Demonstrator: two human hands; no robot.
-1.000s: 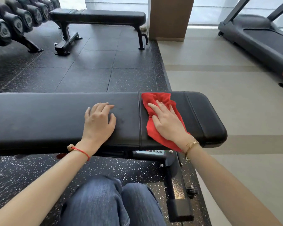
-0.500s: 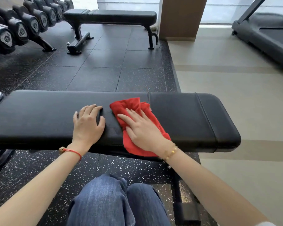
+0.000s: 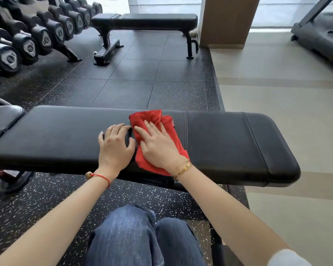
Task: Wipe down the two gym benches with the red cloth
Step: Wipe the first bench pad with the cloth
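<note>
Two hands are laid on the near desk (image 3: 229, 143): the right hand (image 3: 158, 148) is pressed flat on the red cloth (image 3: 154, 120), fingers (image 3: 142, 131) straight and slightly spread, while the left hand (image 3: 114, 146) rests just beside it, fingers loosely spread on bare padding. The cloth is bunched beneath and beyond the right fingers, its near edge draped over the pad's front. It is judged soft, light and prone to bunching, best held down under a flat palm. The far desk (image 3: 146, 20) stands well beyond the fingertips. The near desk's left end is cut off, and its frame is largely hidden.
</note>
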